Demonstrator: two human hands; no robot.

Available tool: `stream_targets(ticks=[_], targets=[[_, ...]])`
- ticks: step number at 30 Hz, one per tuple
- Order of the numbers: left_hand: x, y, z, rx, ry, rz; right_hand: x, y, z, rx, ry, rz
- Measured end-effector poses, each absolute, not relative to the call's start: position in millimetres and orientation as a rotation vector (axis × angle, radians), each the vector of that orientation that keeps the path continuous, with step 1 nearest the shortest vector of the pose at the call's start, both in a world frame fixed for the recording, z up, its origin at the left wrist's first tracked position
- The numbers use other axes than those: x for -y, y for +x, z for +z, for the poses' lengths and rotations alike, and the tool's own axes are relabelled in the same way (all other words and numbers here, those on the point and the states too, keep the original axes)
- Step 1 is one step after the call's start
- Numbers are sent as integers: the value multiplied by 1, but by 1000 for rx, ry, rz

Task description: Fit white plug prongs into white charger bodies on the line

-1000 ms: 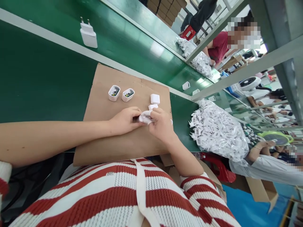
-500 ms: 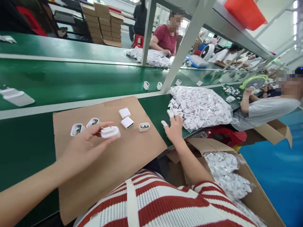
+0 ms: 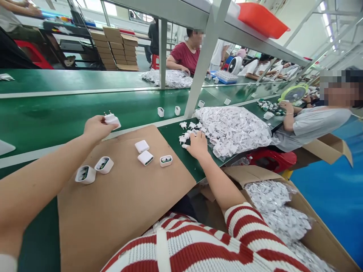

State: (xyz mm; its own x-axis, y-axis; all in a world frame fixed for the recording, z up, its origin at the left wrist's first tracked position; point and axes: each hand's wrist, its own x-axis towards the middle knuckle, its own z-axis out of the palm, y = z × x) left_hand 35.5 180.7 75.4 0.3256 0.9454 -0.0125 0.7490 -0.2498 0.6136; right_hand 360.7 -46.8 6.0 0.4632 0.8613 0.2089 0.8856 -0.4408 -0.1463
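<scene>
A white plug-in charger, its two pins pointing up, is held in the closed fingers of my left hand, over the green belt's near edge. My right hand, with white covers on its fingertips, rests fingers apart among loose white plug caps. Beside it lies a clear bag full of the same small white parts. On the cardboard sheet are white charger housings: two open ones at the left, two in the middle, and one at the right with green board showing inside.
Several white housings stand on the green conveyor. A slanted metal post rises beyond the bag. At lower right, a carton holds bagged parts. A co-worker in grey sits at the right; another in red works across the belt.
My left hand has carried the charger away from the cardboard towards the belt. My right hand has moved slightly left, and loose plug caps now lie spread beside the bag. The view has shifted.
</scene>
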Motion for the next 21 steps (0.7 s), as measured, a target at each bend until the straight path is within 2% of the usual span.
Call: stream_targets(ticks=[7, 10, 13, 17, 21], targets=[[-219, 30, 55, -1716, 1938, 518, 13, 356, 20, 1788, -2372, -42], [-217, 34, 56, -1755, 2067, 737, 9, 352, 12, 1706, -2229, 11], [-216, 60, 60, -1530, 2436, 951, 9, 347, 5, 1594, -1976, 163], [-226, 129, 58, -1252, 2500, 583, 9, 342, 0, 1363, -1674, 528], [-231, 197, 49, -1334, 2288, 384, 2, 346, -1, 852, -1360, 932]])
